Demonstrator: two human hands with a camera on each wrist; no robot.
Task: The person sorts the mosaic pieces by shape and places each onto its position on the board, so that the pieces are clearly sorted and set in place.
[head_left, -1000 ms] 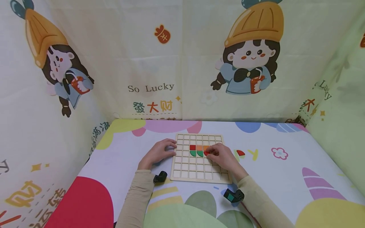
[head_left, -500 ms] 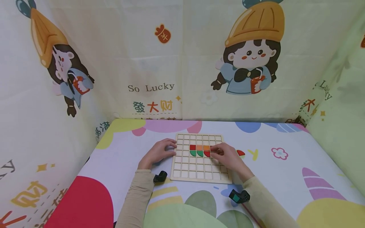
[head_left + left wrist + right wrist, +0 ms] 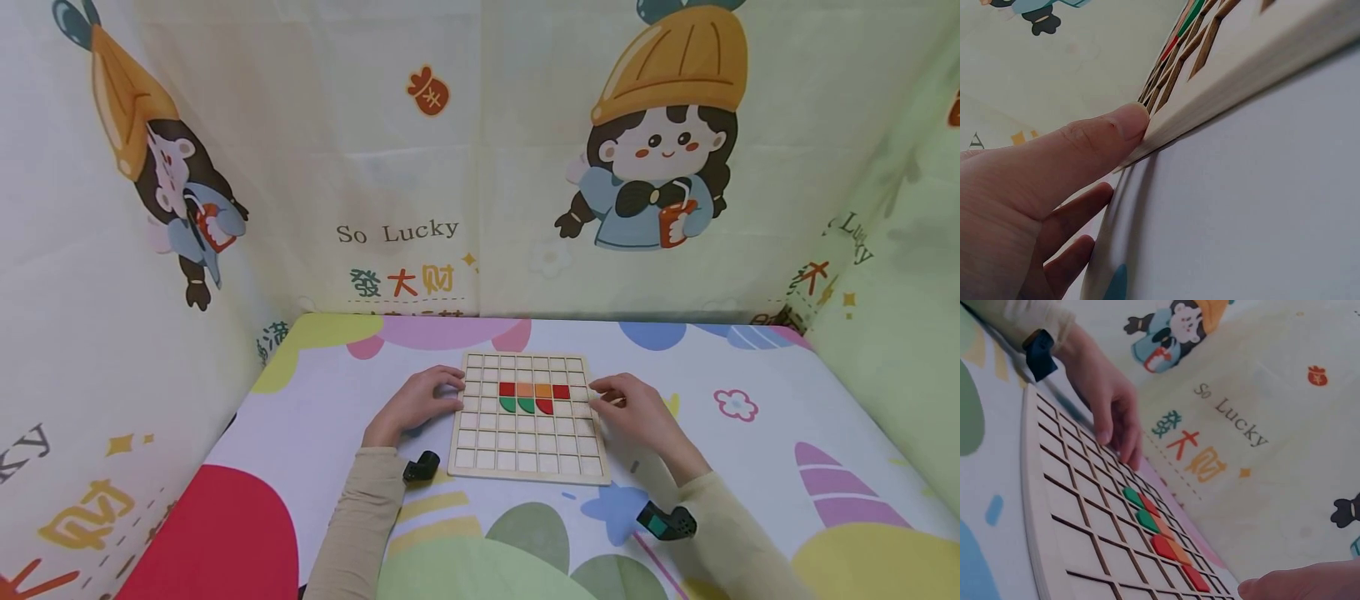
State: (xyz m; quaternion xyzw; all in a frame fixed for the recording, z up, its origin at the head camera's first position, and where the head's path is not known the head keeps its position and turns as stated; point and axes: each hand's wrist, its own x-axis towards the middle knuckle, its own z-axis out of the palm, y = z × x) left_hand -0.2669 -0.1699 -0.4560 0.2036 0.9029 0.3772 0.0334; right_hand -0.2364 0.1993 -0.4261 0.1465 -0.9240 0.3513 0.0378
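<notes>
A wooden grid board (image 3: 495,437) lies on the table between my hands. One row holds a red square (image 3: 507,389), a light orange square (image 3: 525,389), an orange square (image 3: 543,390) and another red square (image 3: 561,392). Below them sit two green quarter-round pieces (image 3: 517,405) and a red quarter-round piece (image 3: 545,406). My left hand (image 3: 420,400) rests at the board's left edge, its thumb (image 3: 1125,122) against the rim. Just beyond the right edge is my right hand (image 3: 633,408), fingers loosely bent, no piece visible between them. Only its thumb (image 3: 1297,584) shows in the right wrist view.
A patterned cloth (image 3: 720,458) covers the table. Printed curtains (image 3: 525,167) stand behind and at both sides. Each wrist carries a small black camera, the left one (image 3: 422,466) beside the board's lower left and the right one (image 3: 667,522) over the cloth.
My right hand has moved right, off the board, uncovering the red square at the row's end. It now hides the red quarter-round piece seen earlier on the cloth. My left hand stays put.
</notes>
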